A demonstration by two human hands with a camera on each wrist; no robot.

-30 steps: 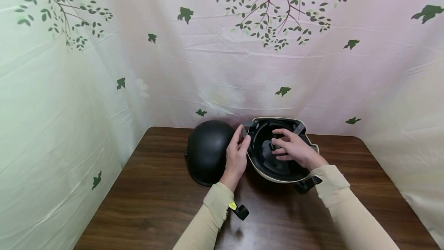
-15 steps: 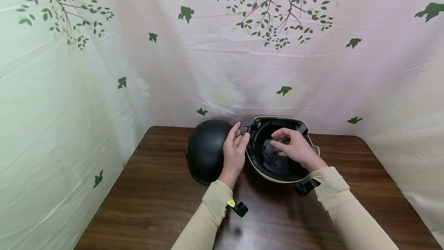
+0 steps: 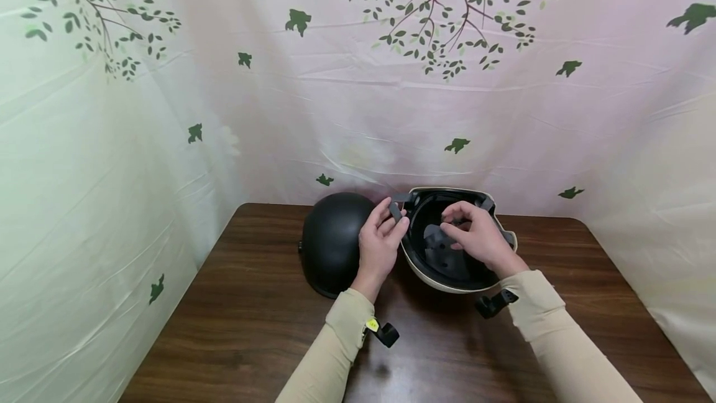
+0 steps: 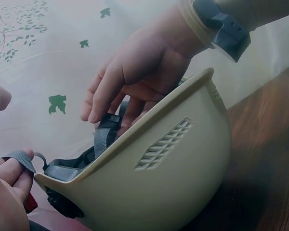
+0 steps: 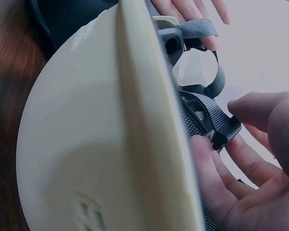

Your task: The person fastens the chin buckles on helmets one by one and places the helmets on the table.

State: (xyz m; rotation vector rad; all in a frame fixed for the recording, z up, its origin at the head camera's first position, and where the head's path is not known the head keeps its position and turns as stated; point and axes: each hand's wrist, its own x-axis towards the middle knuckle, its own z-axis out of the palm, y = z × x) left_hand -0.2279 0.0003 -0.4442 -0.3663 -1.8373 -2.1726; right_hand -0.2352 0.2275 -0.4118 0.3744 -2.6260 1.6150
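The cream helmet [image 4: 168, 183] rests on the brown wood-grain table [image 3: 235, 328] with its opening up, showing a dark lining [image 3: 444, 254]. The left hand [image 3: 380, 247] is just beside the helmet's left rim, its fingers bent with a grey webbing strap [image 5: 200, 28] looped over them; the thumb stands a little apart from the fingertips. The right hand [image 3: 478, 238] is over the opening, thumb and fingers close together, pinching a black buckle [image 5: 224, 137] on a second grey strap [image 5: 209, 107]. A slatted vent [image 4: 164, 144] and a black knob [image 4: 63, 204] show on the shell's outside. Dome up, the black helmet [image 3: 335, 244] sits on the other side of the left hand, near the cream one. Behind the table hangs a pale cloth [image 3: 268, 123] printed with leafy branches
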